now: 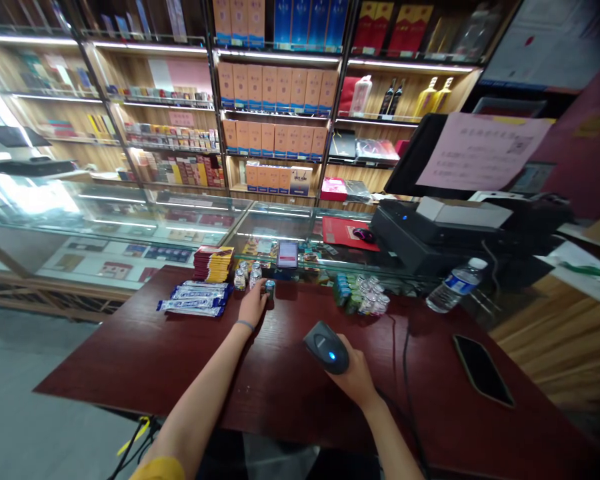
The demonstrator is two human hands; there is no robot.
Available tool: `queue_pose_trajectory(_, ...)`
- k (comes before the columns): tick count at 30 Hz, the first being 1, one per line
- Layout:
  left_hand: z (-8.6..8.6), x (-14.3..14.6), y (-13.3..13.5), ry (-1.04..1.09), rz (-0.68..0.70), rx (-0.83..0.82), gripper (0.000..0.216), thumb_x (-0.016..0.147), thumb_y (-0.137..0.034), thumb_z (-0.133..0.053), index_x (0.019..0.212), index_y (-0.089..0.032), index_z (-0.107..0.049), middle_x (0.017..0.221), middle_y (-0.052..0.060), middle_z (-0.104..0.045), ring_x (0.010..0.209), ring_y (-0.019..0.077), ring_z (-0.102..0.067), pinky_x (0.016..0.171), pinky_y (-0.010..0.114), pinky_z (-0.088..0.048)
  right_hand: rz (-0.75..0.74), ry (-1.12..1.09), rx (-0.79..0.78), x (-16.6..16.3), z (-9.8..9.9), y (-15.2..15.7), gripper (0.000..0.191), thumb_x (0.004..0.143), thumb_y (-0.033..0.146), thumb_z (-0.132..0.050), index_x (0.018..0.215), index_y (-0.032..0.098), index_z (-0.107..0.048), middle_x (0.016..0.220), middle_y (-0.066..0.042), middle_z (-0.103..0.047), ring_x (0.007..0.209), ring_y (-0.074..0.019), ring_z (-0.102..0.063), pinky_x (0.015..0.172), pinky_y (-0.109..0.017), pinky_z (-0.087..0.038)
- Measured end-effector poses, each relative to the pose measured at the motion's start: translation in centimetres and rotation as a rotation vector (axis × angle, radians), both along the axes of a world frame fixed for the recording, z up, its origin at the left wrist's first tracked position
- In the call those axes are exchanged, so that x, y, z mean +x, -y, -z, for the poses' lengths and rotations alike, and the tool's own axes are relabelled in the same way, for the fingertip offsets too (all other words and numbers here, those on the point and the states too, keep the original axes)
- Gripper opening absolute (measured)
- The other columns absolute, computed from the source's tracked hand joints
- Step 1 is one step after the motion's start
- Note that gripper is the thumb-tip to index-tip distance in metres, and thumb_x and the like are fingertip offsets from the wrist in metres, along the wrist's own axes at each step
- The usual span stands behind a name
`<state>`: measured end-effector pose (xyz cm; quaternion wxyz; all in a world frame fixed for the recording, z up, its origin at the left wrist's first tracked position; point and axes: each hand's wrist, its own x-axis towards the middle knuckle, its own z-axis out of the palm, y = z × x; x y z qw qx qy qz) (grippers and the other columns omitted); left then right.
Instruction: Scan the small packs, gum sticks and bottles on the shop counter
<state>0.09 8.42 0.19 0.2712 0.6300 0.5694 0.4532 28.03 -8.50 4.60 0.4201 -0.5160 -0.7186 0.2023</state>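
My right hand (356,379) is wrapped round the handle of a black barcode scanner (327,346), whose blue light glows on top, above the dark red table (145,360). My left hand (253,305) reaches forward to the table's far edge, its fingers closed on a small bottle (269,287). Beside it stand a few more small bottles (247,275). Left of them lie blue and white packets (196,299) and a stack of red and yellow packs (213,263).
A cluster of small green and clear bottles (361,297) stands to the right, then a lying water bottle (455,285). A black phone (483,369) lies at the right edge. A cash register (440,227) and glass counter (180,220) stand behind, shelves beyond.
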Motion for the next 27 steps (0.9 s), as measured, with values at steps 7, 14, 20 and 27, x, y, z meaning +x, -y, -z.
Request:
queue_pose_trajectory(7, -1.0, -0.2, -0.1, 0.291, 0.069, 0.010, 0.046, 0.072, -0.010, -0.070, 0.114, -0.028, -0.067, 0.123, 0.007, -0.063, 0.116, 0.0271, -0.057, 0.108, 0.038, -0.037, -0.003, 0.021, -0.018, 0.1, 0.3, -0.2, 0.031, 0.074, 0.022, -0.063, 0.104, 0.023, -0.055, 0.077, 0.000, -0.071, 0.063, -0.0177, -0.068, 0.058, -0.022, -0.048)
queue_pose_trajectory(14, -2.6, -0.1, -0.6, 0.075, 0.050, 0.170, 0.033, 0.072, -0.011, -0.071, 0.102, -0.026, -0.071, 0.117, 0.013, -0.064, 0.125, 0.0340, -0.046, 0.114, 0.045, -0.025, 0.000, 0.006, 0.006, 0.0, 0.4, -0.2, 0.033, 0.073, 0.022, -0.062, 0.106, 0.023, -0.056, 0.078, 0.001, -0.071, 0.062, -0.0169, -0.068, 0.060, -0.022, -0.050)
queue_pose_trajectory(20, -3.3, 0.2, -1.8, -0.181, -0.011, 0.261, 0.028, 0.081, -0.014, -0.062, 0.103, -0.028, -0.070, 0.122, 0.010, -0.066, 0.132, 0.0351, -0.038, 0.114, 0.052, -0.012, -0.003, -0.009, 0.002, 0.0, 0.2, -0.2, 0.035, 0.073, 0.023, -0.062, 0.107, 0.022, -0.056, 0.078, 0.001, -0.071, 0.064, -0.0167, -0.069, 0.061, -0.022, -0.051)
queue_pose_trajectory(27, -3.9, 0.7, -3.5, 0.018, -0.037, 0.263, 0.020, 0.079, -0.016, -0.063, 0.092, -0.028, -0.072, 0.107, 0.010, -0.071, 0.131, 0.0337, -0.038, 0.117, 0.049, 0.000, 0.018, -0.017, 0.020, 0.0, 0.5, -0.3, 0.034, 0.072, 0.022, -0.061, 0.106, 0.022, -0.056, 0.076, 0.001, -0.071, 0.060, -0.0169, -0.067, 0.058, -0.023, -0.050)
